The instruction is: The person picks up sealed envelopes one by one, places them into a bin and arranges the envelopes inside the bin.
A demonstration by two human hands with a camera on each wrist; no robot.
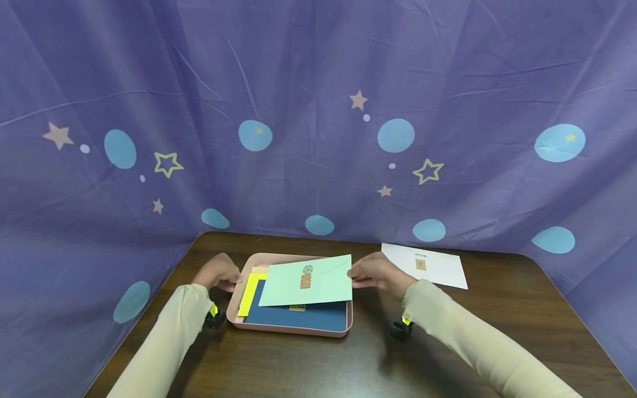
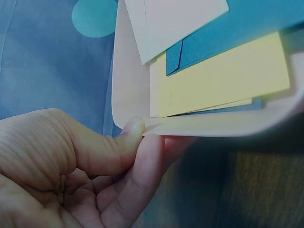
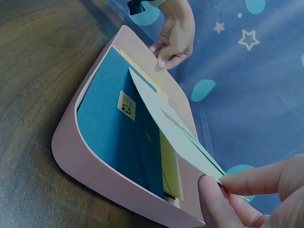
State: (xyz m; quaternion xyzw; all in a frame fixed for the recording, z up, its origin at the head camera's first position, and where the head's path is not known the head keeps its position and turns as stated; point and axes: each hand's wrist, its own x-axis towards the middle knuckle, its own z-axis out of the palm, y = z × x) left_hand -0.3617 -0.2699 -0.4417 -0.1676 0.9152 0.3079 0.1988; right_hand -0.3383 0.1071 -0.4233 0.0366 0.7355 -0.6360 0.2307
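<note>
Now green envelope (image 1: 308, 282) between both hands.

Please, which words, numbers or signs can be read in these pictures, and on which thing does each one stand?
No text is readable.
Green envelope: an orange and grey sticker with a pattern, too small to read.
Blue envelope: a small tan label with a dark mark, too blurred to read.
White envelope: a tan sticker under a line of tiny print, too small to read.
Yellow envelope and pink tray: no text visible.
</note>
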